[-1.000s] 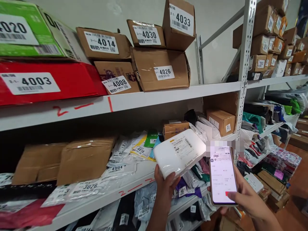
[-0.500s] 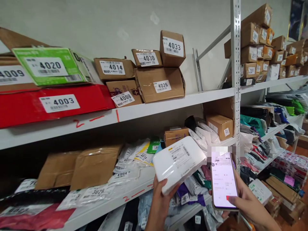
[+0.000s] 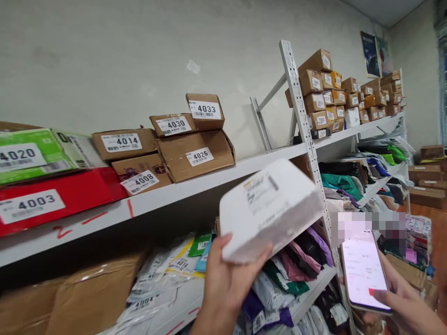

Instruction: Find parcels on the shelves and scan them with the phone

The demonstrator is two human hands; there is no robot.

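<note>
Numbered parcels on white shelving [image 3: 195, 185] against a grey wall [image 3: 104, 60].

On the near upper shelf, left, a green box [image 3: 49, 149] marked 4020 lies on a red box [image 3: 91, 190] marked 4003; to their right, box 4014 [image 3: 148, 139] sits on box 4008 [image 3: 139, 167], and boxes 4030 [image 3: 172, 124] and 4033 [image 3: 206, 110] on box 4026 [image 3: 199, 157]. Below, near left, is what looks like a brown carton [image 3: 94, 293], somewhat blurred, beside bagged parcel 4018 [image 3: 183, 263]. Far right, small cartons [image 3: 317, 100] stand stacked.
</note>
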